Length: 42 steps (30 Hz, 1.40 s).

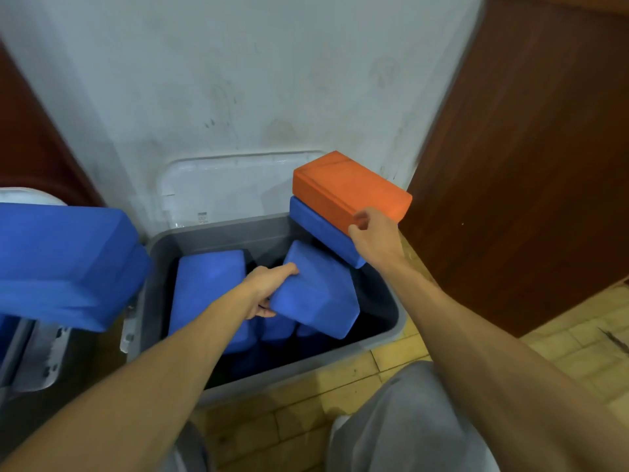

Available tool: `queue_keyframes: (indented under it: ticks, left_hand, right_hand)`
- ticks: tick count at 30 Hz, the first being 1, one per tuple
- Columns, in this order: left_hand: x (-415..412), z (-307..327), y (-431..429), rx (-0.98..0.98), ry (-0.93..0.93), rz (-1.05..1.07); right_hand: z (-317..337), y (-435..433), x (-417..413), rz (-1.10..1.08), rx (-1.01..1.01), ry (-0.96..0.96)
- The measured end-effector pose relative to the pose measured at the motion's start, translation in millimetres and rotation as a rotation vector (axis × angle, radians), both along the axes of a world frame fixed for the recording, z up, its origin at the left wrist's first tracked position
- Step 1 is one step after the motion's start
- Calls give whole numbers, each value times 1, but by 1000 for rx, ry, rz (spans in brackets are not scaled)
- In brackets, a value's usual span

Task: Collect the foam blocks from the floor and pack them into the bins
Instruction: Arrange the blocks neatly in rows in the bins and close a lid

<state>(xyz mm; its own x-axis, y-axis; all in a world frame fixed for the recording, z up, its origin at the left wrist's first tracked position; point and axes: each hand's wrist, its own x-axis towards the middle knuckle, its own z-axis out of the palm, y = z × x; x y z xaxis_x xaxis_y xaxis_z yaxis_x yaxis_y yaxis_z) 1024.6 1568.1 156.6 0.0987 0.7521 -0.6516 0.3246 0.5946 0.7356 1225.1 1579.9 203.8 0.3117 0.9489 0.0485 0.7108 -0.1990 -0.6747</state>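
A grey bin (pixel 163 253) stands on the floor against the wall and holds several blue foam blocks. My left hand (pixel 269 287) grips a tilted blue block (pixel 320 294) inside the bin, thumb on top and fingers under its near end. Another blue block (pixel 207 284) lies flat at the bin's left. On the bin's far right corner an orange block (pixel 347 185) lies stacked on a blue block (pixel 320 229). My right hand (pixel 372 233) holds this stack at its near end, fingers curled on the orange block's edge.
A clear lid (pixel 218 185) leans on the white wall behind the bin. Large blue blocks (pixel 64 260) pile on a second bin at the left. A brown wooden door (pixel 531 158) stands at right. Yellow tiled floor (pixel 340 383) and my grey-trousered knees are below.
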Motion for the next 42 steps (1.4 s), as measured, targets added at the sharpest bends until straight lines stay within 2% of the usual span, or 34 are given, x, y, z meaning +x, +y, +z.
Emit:
queue_keyframes:
  ticks: [4,7,14,17,20,23,27,29,31,34,38,40,42]
  left_hand:
    - [-27,16,6,7,-28,58]
    - [-41,30,7,49,-23,85]
    - [-96,46,2,234,32,274]
    - [-114,28,-9,279,82,374]
    - [-122,2,-25,309,147,439]
    - [-124,-19,-40,306,234,475]
    - [-135,-31,-47,338,508,278]
    - [-138,-38,-47,387,613,174]
    - [-132,-41,-49,519,696,85]
    - [-109,-39,-47,706,663,-57]
    - [-56,-42,-39,776,470,-241]
    - [-27,-52,-35,696,388,-313]
    - [-4,-67,-29,513,414,-352]
  right_hand:
    - [-4,1,-4,-42,13,31]
    - [-12,1,-12,32,-25,25]
    - [-27,7,-49,298,-393,-8]
    - [-39,1,-67,297,-493,88]
    - [-51,-7,-84,312,-674,241]
    - [-57,-9,-104,408,-757,279]
    - [-63,-7,-123,605,-759,175]
    - [-67,-3,-118,577,-731,113]
    - [-72,0,-102,473,-686,49]
    - [-78,-2,-72,392,-725,-110]
    - [-75,-16,-52,511,-820,-420]
    - [-91,-17,-47,554,-856,-464]
    - [-117,-14,-46,592,-874,-412]
